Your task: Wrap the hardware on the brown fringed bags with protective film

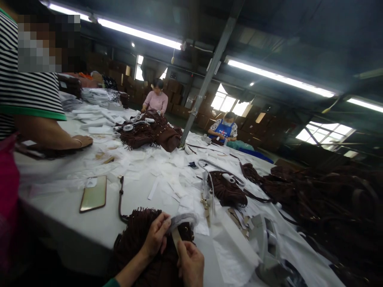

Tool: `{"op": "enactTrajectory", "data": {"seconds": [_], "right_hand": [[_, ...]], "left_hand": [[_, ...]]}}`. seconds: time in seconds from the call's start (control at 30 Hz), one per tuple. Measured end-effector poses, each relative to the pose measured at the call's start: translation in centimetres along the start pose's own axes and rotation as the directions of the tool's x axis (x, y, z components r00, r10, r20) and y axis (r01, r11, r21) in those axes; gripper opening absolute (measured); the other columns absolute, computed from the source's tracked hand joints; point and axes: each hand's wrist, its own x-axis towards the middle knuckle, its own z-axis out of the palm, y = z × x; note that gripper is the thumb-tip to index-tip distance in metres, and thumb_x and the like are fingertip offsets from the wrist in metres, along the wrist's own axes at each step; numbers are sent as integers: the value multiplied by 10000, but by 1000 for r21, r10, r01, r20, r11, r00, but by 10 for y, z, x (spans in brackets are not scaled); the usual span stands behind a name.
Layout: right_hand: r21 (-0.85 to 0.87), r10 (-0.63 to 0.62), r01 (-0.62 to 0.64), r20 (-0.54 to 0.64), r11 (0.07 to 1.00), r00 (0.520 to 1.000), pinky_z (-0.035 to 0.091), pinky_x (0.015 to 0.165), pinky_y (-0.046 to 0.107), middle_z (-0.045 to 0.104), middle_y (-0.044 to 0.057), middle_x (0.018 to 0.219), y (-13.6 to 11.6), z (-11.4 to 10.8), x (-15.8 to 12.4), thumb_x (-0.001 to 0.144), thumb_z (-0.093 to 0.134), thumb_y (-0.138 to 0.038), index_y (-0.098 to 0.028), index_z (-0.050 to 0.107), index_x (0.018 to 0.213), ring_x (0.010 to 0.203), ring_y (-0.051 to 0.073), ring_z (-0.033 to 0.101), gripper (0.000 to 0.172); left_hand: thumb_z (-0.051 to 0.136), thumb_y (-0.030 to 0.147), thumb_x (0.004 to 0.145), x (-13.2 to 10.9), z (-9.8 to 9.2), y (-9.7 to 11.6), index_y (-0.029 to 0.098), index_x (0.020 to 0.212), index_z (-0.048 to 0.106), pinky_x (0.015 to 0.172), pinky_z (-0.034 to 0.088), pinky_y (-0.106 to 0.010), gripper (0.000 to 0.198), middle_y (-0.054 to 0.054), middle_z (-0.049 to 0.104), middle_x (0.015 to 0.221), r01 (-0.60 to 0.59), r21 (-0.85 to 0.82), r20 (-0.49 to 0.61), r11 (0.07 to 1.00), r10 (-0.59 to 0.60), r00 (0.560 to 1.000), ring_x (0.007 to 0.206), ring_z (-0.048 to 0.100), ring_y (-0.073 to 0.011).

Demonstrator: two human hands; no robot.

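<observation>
At the far left stands a person in a striped top [28, 89], one hand laid flat on a dark brown piece [32, 151]; right of this, a phone [93, 194] lies on the white table [68, 211], with a thin brown strap [121, 195] just beside it; at the near middle sits a fringed brown bag [136, 231], under both hands; the left hand [156, 234] has its fingers closed on the bag's wrapped handle [184, 218]; the right hand [191, 261], near it but apart, pinches a pale strip [176, 240] whose upper end meets the handle; beyond, at the far middle, brown bags [161, 135] are piled before a person in pink [157, 101]; to the right lie a second fringed bag [226, 189] and, nearer, a tape dispenser [266, 243]; a dark heap of brown goods [329, 199] fills the right side.
</observation>
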Motion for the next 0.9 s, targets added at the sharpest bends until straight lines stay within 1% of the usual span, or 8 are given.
{"op": "enactTrajectory", "data": {"seconds": [0.17, 0.3, 0.4, 0.53, 0.63, 0.77, 0.83, 0.9], "right_hand": [[-24, -23, 23, -9, 999, 1000, 202, 281, 206, 404, -74, 346, -4, 0, -1, 594, 625, -743, -164, 622, 717, 273, 70, 314, 592], [-129, -102, 119, 127, 985, 987, 265, 301, 209, 459, -60, 374, -14, 1, 5, 694, 582, -697, -176, 655, 816, 294, 92, 385, 540], [-207, -119, 165, 217, 964, 969, 264, 311, 203, 487, -48, 393, -18, 1, 13, 768, 518, -659, -188, 632, 743, 298, 94, 415, 485], [-251, -135, 178, 179, 951, 975, 249, 334, 209, 447, -49, 378, -16, 1, 25, 799, 498, -589, -192, 559, 592, 308, 92, 390, 452], [-285, -163, 202, 156, 937, 974, 297, 386, 221, 520, -12, 436, -17, 3, 34, 780, 538, -487, -186, 576, 540, 408, 127, 475, 387], [-300, -212, 233, 102, 925, 972, 426, 544, 255, 670, 46, 625, -20, 8, 40, 722, 588, -347, -177, 665, 636, 660, 216, 611, 206], [-249, -240, 252, 81, 935, 968, 453, 607, 269, 688, 59, 685, -19, 9, 39, 737, 575, -362, -172, 672, 672, 706, 224, 619, 222], [-132, -240, 258, 140, 957, 961, 460, 599, 261, 680, 47, 701, -14, 7, 37, 771, 559, -427, -173, 679, 784, 675, 200, 615, 282]], "left_hand": [[470, 484, 877, 4, -3, 0, 179, 785, 429, 196, 219, -137, 321, 60, 552, 614, 56, -161, 47, 985, -49, 998, 213, 415, -47], [506, 470, 863, 4, -4, -2, 180, 812, 437, 191, 202, -131, 303, 74, 531, 610, 65, -152, 54, 986, -58, 997, 212, 405, -40], [521, 488, 848, 5, -4, -3, 179, 810, 440, 190, 200, -131, 321, 78, 517, 612, 60, -134, 72, 989, -51, 996, 211, 394, -35], [526, 508, 836, 5, -4, -1, 175, 798, 450, 191, 187, -133, 344, 72, 512, 611, 68, -125, 77, 990, -59, 995, 209, 390, -33], [528, 517, 832, 4, -3, 3, 171, 784, 464, 193, 189, -131, 355, 71, 502, 605, 81, -95, 90, 992, -72, 993, 211, 382, -28], [574, 514, 804, 2, 0, 6, 164, 803, 507, 198, 226, -128, 357, 72, 482, 621, 87, 1, 142, 996, -86, 986, 220, 361, -10], [577, 522, 799, 3, 0, 7, 165, 817, 516, 200, 235, -128, 362, 72, 482, 623, 88, 4, 139, 996, -87, 986, 222, 356, -8], [554, 533, 811, 3, 1, 7, 169, 831, 513, 200, 231, -127, 367, 71, 487, 612, 94, -21, 123, 995, -91, 988, 220, 357, -13]]}}
